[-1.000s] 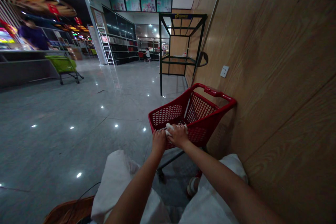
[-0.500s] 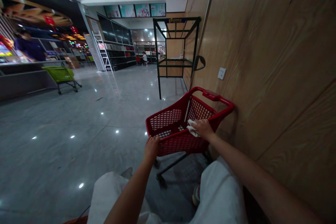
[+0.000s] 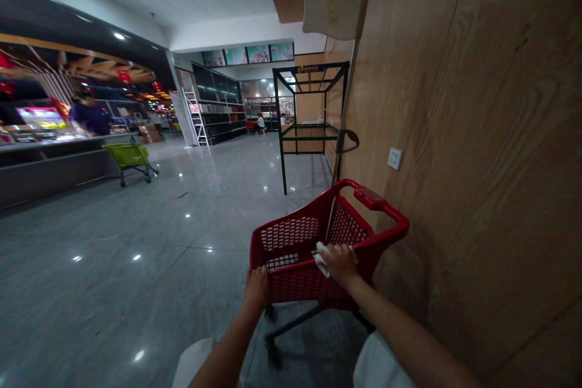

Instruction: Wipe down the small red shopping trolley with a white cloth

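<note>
A red plastic shopping cart (image 3: 295, 286) with lattice sides stands before me, close to the wooden wall. My left hand (image 3: 257, 286) has its fingers closed over the near rim at the cart's left corner. Farther right on that same rim rests my right hand (image 3: 341, 263), clutching a crumpled white cloth (image 3: 322, 259) against the plastic. Part of the cloth is hidden under the fingers. The cart's handle (image 3: 370, 197) rises at the right, beside the wall.
The wooden wall (image 3: 454, 182) with a socket (image 3: 394, 158) bounds the right. Beyond the cart stands a dark metal frame (image 3: 282, 157). A green cart (image 3: 130, 156) is at left, by a counter (image 3: 59, 163) with a person (image 3: 91, 115) behind it. Shelving stands farther back.
The view has tilted upward, so the cart sits lower in it. My right hand and the cloth have slid slightly left along the rim. My left hand stays at the corner.
</note>
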The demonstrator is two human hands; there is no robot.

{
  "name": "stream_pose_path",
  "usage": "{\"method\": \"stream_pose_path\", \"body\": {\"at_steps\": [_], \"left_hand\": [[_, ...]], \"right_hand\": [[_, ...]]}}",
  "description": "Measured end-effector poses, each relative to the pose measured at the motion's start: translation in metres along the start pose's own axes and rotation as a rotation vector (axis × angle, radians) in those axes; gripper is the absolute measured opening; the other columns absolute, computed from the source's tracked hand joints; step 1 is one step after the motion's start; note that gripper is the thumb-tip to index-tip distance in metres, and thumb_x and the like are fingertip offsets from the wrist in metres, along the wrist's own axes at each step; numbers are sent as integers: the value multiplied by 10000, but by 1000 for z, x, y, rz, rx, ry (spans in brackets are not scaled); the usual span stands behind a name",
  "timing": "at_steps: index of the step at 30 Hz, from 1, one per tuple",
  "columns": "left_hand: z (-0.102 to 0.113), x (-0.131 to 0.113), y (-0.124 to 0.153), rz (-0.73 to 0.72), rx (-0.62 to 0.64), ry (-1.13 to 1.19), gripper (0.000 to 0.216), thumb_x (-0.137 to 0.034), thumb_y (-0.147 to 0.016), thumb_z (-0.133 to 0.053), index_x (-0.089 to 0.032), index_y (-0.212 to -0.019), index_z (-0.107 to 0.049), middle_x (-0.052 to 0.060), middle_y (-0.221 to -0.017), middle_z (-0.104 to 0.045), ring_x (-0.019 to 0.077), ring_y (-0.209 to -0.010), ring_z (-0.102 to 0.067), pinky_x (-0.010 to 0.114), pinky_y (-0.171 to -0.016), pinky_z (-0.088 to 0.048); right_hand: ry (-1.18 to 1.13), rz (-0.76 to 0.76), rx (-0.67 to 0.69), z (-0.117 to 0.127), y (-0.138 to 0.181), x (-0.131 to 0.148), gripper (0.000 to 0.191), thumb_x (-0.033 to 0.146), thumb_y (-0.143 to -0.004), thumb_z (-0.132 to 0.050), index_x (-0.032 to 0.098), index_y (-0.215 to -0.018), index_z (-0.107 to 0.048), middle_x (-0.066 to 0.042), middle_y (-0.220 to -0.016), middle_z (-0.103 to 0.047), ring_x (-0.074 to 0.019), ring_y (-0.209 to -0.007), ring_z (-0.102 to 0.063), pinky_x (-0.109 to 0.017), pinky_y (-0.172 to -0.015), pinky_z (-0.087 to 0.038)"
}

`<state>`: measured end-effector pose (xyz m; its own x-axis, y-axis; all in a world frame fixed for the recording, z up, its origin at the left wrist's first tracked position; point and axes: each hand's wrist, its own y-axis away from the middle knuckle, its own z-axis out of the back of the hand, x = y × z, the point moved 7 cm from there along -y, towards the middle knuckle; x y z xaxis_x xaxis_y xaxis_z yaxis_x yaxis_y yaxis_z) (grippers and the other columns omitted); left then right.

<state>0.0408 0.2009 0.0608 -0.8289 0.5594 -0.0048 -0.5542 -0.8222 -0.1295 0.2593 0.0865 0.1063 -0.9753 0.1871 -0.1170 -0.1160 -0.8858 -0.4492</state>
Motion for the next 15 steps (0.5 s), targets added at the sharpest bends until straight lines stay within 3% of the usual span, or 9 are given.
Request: {"method": "stream_pose_path", "body": {"at_steps": [4,8,15], "left_hand": [[-6,-6,-17,39,-80,-21,455,-149,-790,-460,-73,-1234,-525,176,-1170,-593,266,-1134,-523,398,-1047,-318],[-20,2,-31,77,-117,-21,526,-159,-761,-480,-130,-1285,-508,153,-1205,-581,276,-1160,-499,425,-1070,-285],[-41,16,-55,116,-55,1,554,-182,-795,-457,-147,-1348,-462,173,-1356,-484,299,-1261,-432,446,-1101,-242]], "right_hand": [[-9,-23,-17,-11,-20,7,352,229,-893,-514,277,-1235,-582,-67,-915,-641,-213,-804,-561,-346,-735,-317],[-16,-20,-46,-23,-36,9,353,228,-886,-524,289,-1229,-582,-62,-923,-648,-218,-804,-567,-359,-729,-333],[24,-15,-60,-46,-55,3,383,183,-881,-500,317,-1228,-590,-69,-987,-653,-226,-838,-565,-380,-786,-337]]}}
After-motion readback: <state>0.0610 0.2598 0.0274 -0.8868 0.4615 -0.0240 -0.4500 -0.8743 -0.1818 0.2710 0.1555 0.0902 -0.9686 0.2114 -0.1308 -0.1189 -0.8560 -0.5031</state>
